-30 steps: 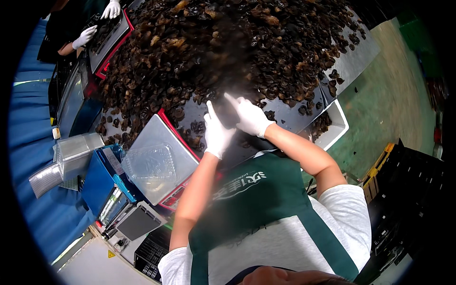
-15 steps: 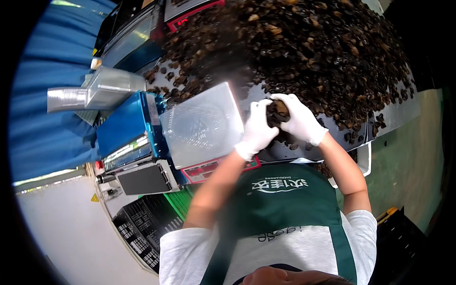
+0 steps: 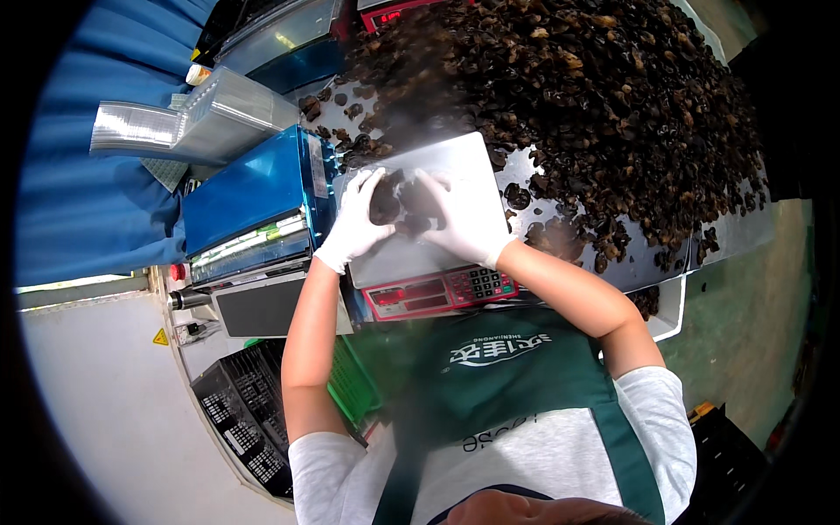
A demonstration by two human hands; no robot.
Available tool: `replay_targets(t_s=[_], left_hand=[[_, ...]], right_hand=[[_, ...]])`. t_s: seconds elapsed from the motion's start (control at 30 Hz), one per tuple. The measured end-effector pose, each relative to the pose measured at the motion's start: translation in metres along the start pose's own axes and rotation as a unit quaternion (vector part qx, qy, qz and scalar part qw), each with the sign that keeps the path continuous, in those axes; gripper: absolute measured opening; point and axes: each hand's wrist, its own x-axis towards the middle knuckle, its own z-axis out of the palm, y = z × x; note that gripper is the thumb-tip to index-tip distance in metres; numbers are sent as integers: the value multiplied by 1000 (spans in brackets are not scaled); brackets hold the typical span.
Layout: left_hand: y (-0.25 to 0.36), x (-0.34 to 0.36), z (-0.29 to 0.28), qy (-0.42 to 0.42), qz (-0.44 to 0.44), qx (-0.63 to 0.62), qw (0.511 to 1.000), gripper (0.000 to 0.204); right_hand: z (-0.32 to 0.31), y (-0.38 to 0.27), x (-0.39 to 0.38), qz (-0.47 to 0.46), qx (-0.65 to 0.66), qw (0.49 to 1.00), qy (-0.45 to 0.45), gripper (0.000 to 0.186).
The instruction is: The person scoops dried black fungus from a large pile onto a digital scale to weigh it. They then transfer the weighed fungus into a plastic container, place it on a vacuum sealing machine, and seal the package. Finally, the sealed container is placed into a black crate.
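**Dark clump (image 3: 387,199) over the pale pan (image 3: 472,166) of a scale (image 3: 442,293)**

The dark clump of frilled, mushroom-like pieces is seen over the left half of the pan; whether it is held up or laid down cannot be told through the blur. On its 8 o'clock side it is met by the left hand (image 3: 354,223), white-gloved, with fingers and thumb curved around it — how firmly it is gripped, if at all, cannot be told. At about 3 to 4 o'clock the right hand (image 3: 459,223), gloved likewise, is held with thumb and fingers well apart; anything held by it cannot be made out.

From the clump, the scale's red-framed display and keypad are found toward 5 o'clock, and beyond them a dark green apron (image 3: 516,372) is worn over a pale grey shirt. At 9 o'clock a blue box-like case (image 3: 245,197) is set beside the pan — with a stack of clear plastic containers (image 3: 232,114) at 10 o'clock. At 12 o'clock a second red-edged scale (image 3: 394,16) is partly shown. At 2 o'clock a broad pile (image 3: 604,105) of similar dark pieces is spread over the table. A white bin (image 3: 672,311) is placed at 4 o'clock, a green crate (image 3: 354,381) at 6, and black crates (image 3: 249,411) at 7.
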Motion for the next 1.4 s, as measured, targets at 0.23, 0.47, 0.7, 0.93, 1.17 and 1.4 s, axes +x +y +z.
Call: replay_targets(t_s=[0.23, 0.47, 0.7, 0.93, 1.17, 1.4], left_hand=[[-34, 11, -13, 57, 71, -49, 995, 73], [-32, 6, 24, 151, 21, -71, 986, 63], [-6, -24, 30, 139, -3, -295, 946, 62], [0, -19, 39, 187, 60, 33, 980, 22], [-15, -14, 34, 201, -3, -108, 974, 10], [23, -17, 25, 309, -34, -161, 937, 9]], right_hand=[[15, -15, 1, 11, -94, 994, 63, 82], [10, 2, 7, -25, -85, 996, 17, 71], [-11, 45, -21, -8, 81, 981, 175, 57], [-15, 68, -81, 105, 135, 943, 286, 46], [-25, 79, -125, 159, 127, 932, 301, 43], [-60, 105, -171, 197, 114, 909, 350, 41]])
